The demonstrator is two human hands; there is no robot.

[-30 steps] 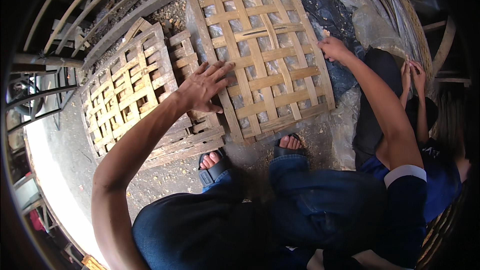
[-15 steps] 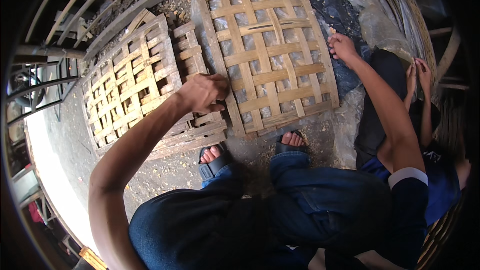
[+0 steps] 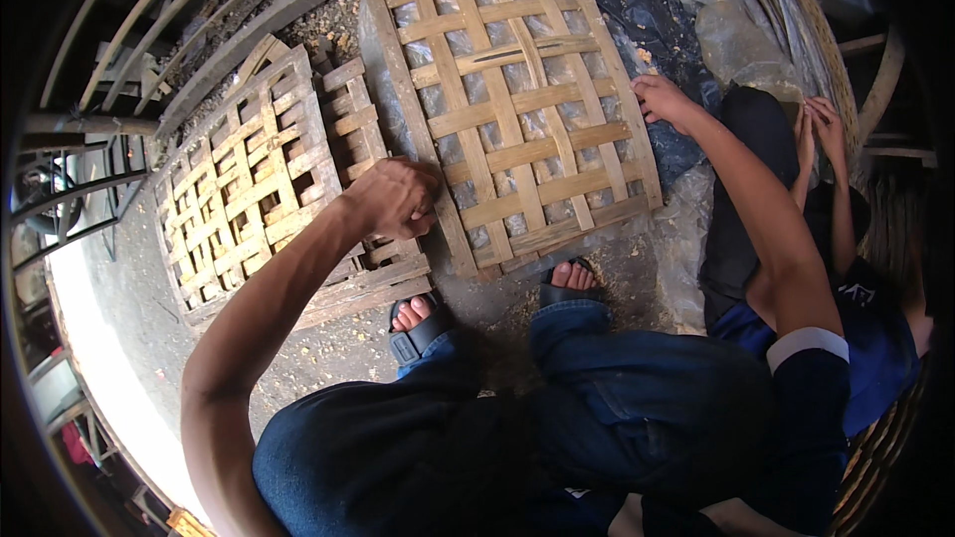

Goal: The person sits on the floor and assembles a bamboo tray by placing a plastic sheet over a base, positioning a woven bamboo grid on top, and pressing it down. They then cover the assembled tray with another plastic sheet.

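A woven bamboo tray [image 3: 485, 120] lies in front of me, an open lattice of flat strips on a wooden frame, with clear plastic showing through its gaps. At its left edge my left hand [image 3: 395, 201] is closed, knuckles up, its curled fingers against the frame. On the opposite side my right hand [image 3: 665, 102] has its bent fingers at the frame's right edge; the fingertips are partly hidden. To the left, beside my left forearm, stands a stack of similar lattice trays [image 3: 249, 179].
Dark plastic sheeting [image 3: 652, 25] spreads right of the tray. A co-worker sits close on my right, hands [image 3: 821, 127] raised together. My sandalled feet [image 3: 413, 316] stand just before the tray on a crumb-strewn floor [image 3: 328, 353]. Bamboo poles [image 3: 139, 15] line the far left.
The whole view has shifted slightly left. My right hand has come in to the tray's right edge, and my left hand has drawn a little closer to the left edge.
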